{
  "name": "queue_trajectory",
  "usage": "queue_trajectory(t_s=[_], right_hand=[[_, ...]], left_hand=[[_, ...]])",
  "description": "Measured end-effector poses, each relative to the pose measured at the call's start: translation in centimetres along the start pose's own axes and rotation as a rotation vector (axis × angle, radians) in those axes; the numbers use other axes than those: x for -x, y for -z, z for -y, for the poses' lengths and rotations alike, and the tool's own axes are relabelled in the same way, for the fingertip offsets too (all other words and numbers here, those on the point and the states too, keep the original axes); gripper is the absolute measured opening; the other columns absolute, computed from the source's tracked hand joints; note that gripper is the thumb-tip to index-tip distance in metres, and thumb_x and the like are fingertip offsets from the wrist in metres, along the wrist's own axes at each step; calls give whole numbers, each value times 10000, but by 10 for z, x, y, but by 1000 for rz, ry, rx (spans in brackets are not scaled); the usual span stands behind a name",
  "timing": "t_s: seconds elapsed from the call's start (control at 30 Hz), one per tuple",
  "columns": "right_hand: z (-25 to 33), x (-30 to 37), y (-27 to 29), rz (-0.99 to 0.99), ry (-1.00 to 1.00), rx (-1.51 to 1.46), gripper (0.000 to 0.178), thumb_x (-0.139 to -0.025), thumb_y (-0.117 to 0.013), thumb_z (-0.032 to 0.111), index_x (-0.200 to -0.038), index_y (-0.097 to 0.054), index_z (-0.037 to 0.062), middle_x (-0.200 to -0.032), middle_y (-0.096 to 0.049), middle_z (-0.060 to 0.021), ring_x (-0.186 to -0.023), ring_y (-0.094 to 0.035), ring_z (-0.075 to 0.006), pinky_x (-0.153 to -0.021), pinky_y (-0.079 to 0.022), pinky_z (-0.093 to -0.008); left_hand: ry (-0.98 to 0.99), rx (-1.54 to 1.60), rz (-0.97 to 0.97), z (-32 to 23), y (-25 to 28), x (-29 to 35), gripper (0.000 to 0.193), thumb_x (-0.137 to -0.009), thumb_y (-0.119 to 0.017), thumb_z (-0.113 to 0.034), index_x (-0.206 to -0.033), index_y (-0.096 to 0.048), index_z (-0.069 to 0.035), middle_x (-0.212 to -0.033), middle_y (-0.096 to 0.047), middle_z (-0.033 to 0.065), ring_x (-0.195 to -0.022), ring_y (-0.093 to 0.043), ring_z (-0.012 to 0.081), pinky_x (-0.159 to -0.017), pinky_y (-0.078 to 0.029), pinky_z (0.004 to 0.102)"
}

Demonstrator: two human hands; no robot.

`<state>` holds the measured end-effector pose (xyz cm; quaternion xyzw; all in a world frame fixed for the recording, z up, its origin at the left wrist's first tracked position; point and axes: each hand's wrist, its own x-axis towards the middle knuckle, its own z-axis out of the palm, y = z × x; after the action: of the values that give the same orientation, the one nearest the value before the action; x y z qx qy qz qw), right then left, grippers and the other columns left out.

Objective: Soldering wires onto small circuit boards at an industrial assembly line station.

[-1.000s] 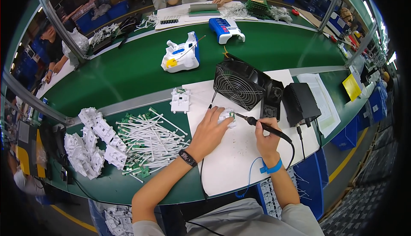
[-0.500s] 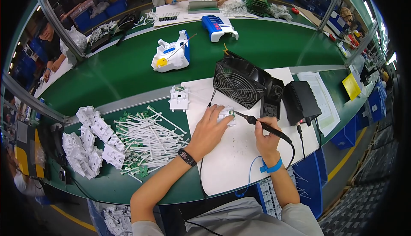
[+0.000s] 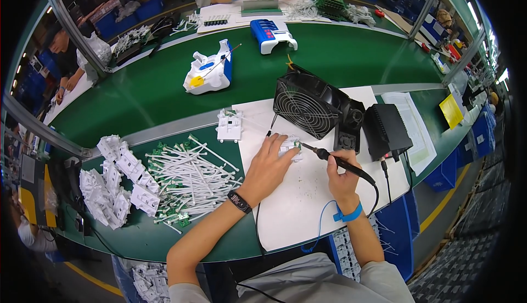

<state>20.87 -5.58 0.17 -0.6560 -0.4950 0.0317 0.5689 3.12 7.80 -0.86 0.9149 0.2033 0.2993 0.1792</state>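
My left hand (image 3: pixel 270 163) lies on a white mat (image 3: pixel 307 193) and pins down a small white part with a green circuit board (image 3: pixel 291 146). A black soldering iron (image 3: pixel 340 162) is gripped in my right hand (image 3: pixel 341 181), its tip touching that part. A blue wrist strap (image 3: pixel 348 215) with a blue cord circles my right wrist; a dark band sits on the left one. Just behind the part stands a black fan (image 3: pixel 307 107).
A pile of white sticks with green boards (image 3: pixel 189 179) and a heap of white plastic housings (image 3: pixel 115 182) lie to the left. A black box (image 3: pixel 387 131) and papers (image 3: pixel 417 127) sit right. White-and-blue devices (image 3: pixel 208 75) ride the green belt (image 3: pixel 137 105). Other people work behind.
The white-and-blue devices on the green belt have drifted left. Both my hands stay at the small part with the iron tip on it.
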Motion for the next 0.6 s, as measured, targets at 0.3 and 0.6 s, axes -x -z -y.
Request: queue_trajectory(t_s=[0.3, 0.6], right_hand=[[-8, 1, 2, -149, 96, -69, 112, -925, -679, 9, -989, -589, 23, -759, -619, -44, -604, -527, -67, -557, -416, -210], [-8, 2, 8, -112, 23, -173, 107, -926, -661, 4, -990, -579, 30, -751, -567, -18, -615, -476, -53, -572, -381, -207]], left_hand=[[12, -9, 5, -3, 3, -2, 431, -873, -719, -74, -1293, -632, -116, -1377, -535, 191, -1319, -485, 412, -1048, -497, 452], [-1, -42, 35, -2, 5, -3, 463, -892, -715, -111, -1346, -628, -135, -1381, -549, 149, -1318, -506, 386, -1043, -509, 451]])
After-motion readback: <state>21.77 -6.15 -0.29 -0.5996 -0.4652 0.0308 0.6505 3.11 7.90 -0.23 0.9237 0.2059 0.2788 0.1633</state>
